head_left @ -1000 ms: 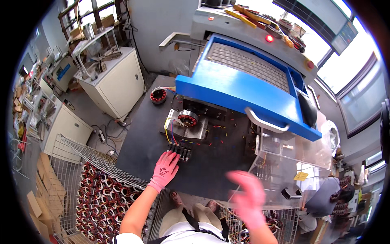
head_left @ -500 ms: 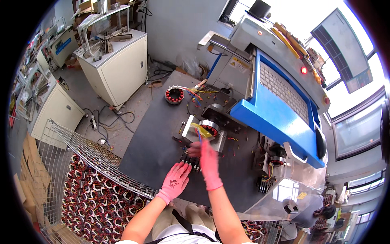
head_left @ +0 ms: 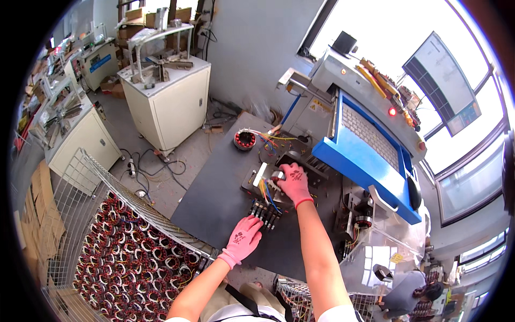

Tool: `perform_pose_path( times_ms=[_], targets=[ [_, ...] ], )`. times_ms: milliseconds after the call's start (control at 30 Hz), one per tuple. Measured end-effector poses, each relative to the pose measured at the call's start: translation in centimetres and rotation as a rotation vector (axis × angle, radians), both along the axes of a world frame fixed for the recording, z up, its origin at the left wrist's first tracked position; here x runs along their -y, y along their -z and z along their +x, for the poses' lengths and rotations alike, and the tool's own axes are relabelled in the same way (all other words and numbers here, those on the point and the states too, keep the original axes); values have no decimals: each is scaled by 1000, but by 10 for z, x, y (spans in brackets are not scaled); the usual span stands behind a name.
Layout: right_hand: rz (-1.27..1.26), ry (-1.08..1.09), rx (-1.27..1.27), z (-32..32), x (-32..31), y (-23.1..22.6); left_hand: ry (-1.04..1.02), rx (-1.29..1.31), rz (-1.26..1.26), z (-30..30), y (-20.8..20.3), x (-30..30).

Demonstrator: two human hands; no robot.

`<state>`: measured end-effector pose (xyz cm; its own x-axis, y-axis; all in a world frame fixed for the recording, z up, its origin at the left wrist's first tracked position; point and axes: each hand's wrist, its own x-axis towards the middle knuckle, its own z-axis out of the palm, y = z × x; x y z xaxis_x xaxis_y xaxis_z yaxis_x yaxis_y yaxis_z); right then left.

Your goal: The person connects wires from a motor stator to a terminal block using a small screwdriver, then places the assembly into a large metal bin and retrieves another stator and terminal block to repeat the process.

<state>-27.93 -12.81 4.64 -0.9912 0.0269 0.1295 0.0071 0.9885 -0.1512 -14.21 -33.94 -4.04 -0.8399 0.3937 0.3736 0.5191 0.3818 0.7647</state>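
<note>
1. Metal ring [head_left: 277,176]: it sits by a metal block [head_left: 261,173] with a pale top, on the dark surface [head_left: 206,201]. The right hand [head_left: 295,181], in a pink glove, hides a lot of it.
2. The right hand is clamped on the ring, with its fingers bent around it.
3. Wires [head_left: 266,192], yellow and blue ones among them, hang from the ring and go down to a row of black clips [head_left: 265,213].
4. The left hand [head_left: 243,239], in a pink glove too, is at the near end of the clips. Its fingertips touch them, but I cannot tell if they pinch.
5. A second ring [head_left: 245,140], with red bits inside, lies near the far left edge of the surface. Its wires spread out to the right.
6. To the right is a big blue tray [head_left: 370,188] with a keyboard [head_left: 370,134] in it.
7. At the lower left, a wire basket [head_left: 115,180] is full of many red and white rings [head_left: 134,263].
8. Farther off, a cream cabinet [head_left: 166,118] stands on the floor, and a red light [head_left: 392,111] glows.
</note>
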Motion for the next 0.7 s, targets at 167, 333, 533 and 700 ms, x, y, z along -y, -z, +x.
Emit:
perform_pose_path(
  times_ms=[167,333,533,700],
  targets=[
    [-628,-100,196,103,71,-60,213,908,1398,33,-22,17],
    [-317,-422,-41,229,73,-83,209,1058,1695,126,-97,24],
    [-1538,-145,569,296,79,-80,110,1169,1590,250,-110,25],
    [-2021,-153,753,353,93,-41,-38,1158,1854,335,-108,37]
  ],
)
